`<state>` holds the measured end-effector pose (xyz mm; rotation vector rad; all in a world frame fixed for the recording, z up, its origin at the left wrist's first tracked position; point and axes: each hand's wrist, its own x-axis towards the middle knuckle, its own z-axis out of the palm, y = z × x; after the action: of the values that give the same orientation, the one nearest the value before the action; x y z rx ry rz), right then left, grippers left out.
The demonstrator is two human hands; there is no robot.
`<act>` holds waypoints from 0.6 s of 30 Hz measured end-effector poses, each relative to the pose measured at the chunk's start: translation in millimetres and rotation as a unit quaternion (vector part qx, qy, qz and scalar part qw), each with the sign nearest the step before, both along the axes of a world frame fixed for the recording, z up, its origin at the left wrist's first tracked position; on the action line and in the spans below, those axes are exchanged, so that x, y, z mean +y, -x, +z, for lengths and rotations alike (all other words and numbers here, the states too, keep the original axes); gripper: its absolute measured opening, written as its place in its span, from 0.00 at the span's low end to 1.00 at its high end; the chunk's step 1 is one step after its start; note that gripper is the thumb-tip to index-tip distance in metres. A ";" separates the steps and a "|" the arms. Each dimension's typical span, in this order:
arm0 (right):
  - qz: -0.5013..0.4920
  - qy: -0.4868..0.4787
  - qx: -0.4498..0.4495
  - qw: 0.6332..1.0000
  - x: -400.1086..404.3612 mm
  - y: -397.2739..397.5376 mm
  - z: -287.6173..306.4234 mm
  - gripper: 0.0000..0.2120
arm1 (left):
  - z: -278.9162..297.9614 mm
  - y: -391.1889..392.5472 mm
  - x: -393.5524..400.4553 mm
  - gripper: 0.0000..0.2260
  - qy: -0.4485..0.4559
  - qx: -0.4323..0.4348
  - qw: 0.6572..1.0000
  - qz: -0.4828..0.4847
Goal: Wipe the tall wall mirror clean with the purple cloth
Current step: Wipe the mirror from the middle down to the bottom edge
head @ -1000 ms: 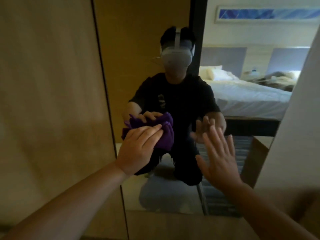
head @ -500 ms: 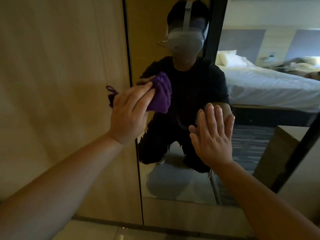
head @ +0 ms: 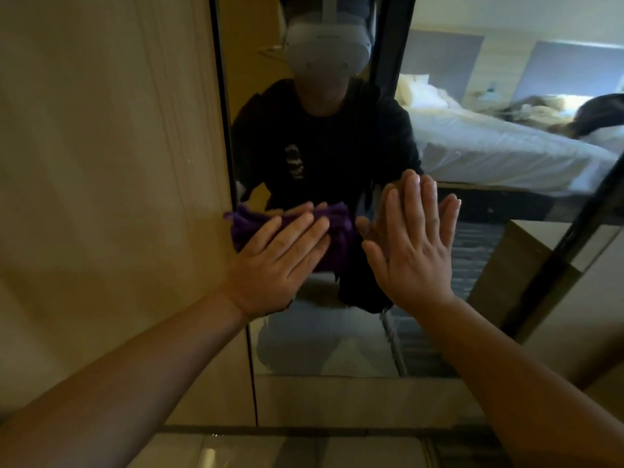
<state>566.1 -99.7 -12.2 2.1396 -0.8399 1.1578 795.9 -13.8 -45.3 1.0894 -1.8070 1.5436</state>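
Observation:
The tall wall mirror (head: 472, 163) fills the middle and right of the view, with a thin dark left edge. My left hand (head: 277, 261) presses the bunched purple cloth (head: 250, 228) flat against the glass near that left edge, at mid height. Fingers lie spread over the cloth, which sticks out above and to the left of them. My right hand (head: 412, 248) rests flat on the glass just right of the cloth, fingers up and apart, holding nothing.
A light wooden panel (head: 111, 180) borders the mirror on the left. A wooden strip and pale floor tiles (head: 287, 450) lie below the glass. The reflection shows a person kneeling, a white bed and a wooden cabinet corner.
My left hand has swept the cloth down the glass from chest height toward the lower part. The view has moved closer and tilted down. The right hand stays flat on the mirror.

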 end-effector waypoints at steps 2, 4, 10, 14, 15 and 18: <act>-0.005 -0.004 0.001 1.000 0.7 -0.9 0.5 0.34 | -51.6 -10.3 6.4 0.22 -0.037 -0.038 0.999 0.010; -0.014 -0.021 -0.001 1.000 3.4 -2.3 2.0 0.33 | -99.8 -14.3 15.2 0.23 -0.086 -0.068 0.993 0.032; -0.013 -0.091 0.035 0.995 17.8 8.8 12.6 0.31 | -146.6 -1.5 33.4 0.19 -0.183 -0.020 0.982 0.046; -0.010 -0.101 0.043 0.994 22.6 36.8 20.9 0.33 | -117.5 9.5 42.6 0.17 -0.222 0.026 0.975 0.006; -0.021 -0.106 0.037 0.993 21.7 46.7 21.4 0.33 | -106.8 11.1 43.3 0.17 -0.221 0.037 0.975 -0.003; -0.072 -0.121 0.021 0.990 7.0 78.6 21.6 0.31 | -63.3 12.3 36.5 0.16 -0.172 0.061 0.983 -0.018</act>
<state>487.5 -92.7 9.3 2.2429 -1.1467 0.9761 783.6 22.7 -108.6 1.2684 -2.0421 1.1416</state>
